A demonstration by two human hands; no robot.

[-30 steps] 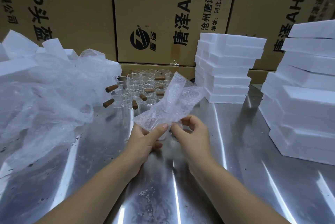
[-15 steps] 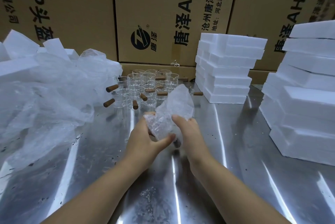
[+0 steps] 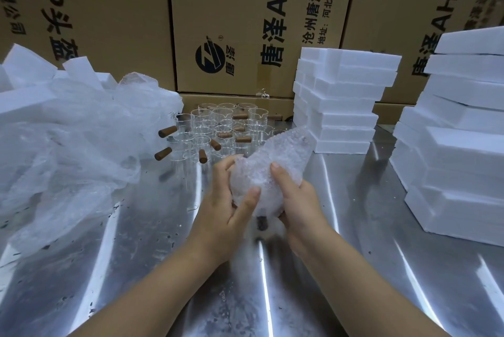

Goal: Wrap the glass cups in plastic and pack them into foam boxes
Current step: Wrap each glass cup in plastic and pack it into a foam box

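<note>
Bubble wrap [image 3: 268, 173] bundle mid-air over steel table [image 3: 354, 268], left hand [image 3: 223, 208] and right hand [image 3: 297, 200] both clasping it. Cup hidden inside, only brown handle [image 3: 262, 223] poking out bottom. Risks: open bottom end lets cup slip onto steel; loose top tail unrolls if grip eases.

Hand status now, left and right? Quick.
Left hand: closed, fingers curled round the clear bubble-wrap bundle.
Right hand: closed, gripping the same bundle from the other side.
</note>
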